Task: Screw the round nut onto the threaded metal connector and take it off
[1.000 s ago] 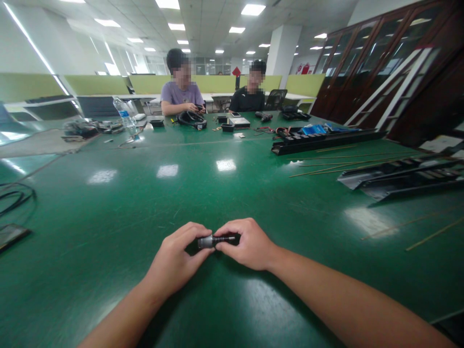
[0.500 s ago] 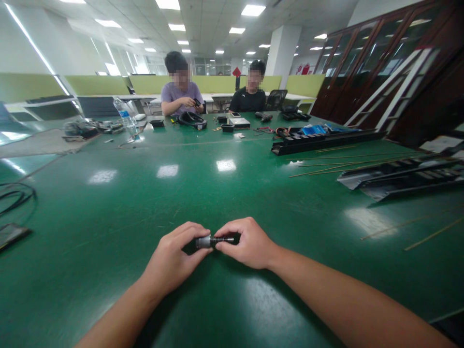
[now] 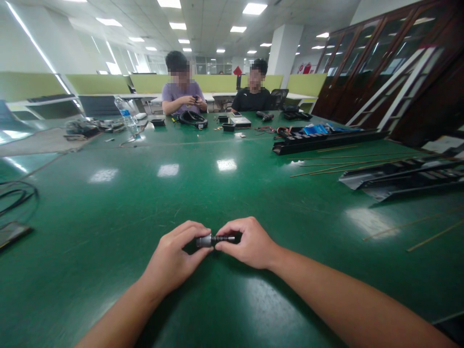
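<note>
Near the middle front of the green table (image 3: 152,193), my left hand (image 3: 174,256) is closed, with thumb and fingertips around the silver cylindrical body of a small motor (image 3: 204,241). A dark, ribbed worm-like shaft (image 3: 222,238) points right from that body and ends in a bright metal tip. My right hand (image 3: 252,244) is closed too, its thumb and forefinger pinching the shaft close to the body. The piece lies level between both hands, a little above the tabletop or on it; I cannot tell which.
Black metal channels (image 3: 326,137) and thin brass-coloured rods (image 3: 326,170) lie at the right. Across the table sit two people, with a water bottle (image 3: 125,115), a black headset-like thing (image 3: 192,119) and small black boxes before them. A black cable (image 3: 18,195) is at the left.
Both hands keep their grip and place, with hardly any movement. Across the table, one person's hands have come closer together around a small dark object.
</note>
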A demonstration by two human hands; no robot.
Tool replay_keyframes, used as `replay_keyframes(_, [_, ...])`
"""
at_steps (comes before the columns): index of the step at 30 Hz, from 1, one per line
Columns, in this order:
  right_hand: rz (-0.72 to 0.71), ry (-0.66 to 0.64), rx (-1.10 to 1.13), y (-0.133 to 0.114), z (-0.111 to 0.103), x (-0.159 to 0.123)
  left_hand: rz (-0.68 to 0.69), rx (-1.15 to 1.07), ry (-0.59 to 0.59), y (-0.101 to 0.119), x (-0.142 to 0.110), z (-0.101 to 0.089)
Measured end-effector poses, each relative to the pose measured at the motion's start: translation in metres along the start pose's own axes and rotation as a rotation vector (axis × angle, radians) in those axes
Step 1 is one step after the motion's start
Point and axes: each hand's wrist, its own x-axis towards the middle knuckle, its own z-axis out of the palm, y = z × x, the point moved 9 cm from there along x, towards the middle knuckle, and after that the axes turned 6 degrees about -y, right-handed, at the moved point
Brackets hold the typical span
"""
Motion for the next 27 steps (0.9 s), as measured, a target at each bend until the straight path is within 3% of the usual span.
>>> replay_keyframes(27, [0.019,0.035,-0.012,0.0002,-0.0034,0.0006,-0.004,0.063,0.02,-0.0022,0.0007,-0.0069])
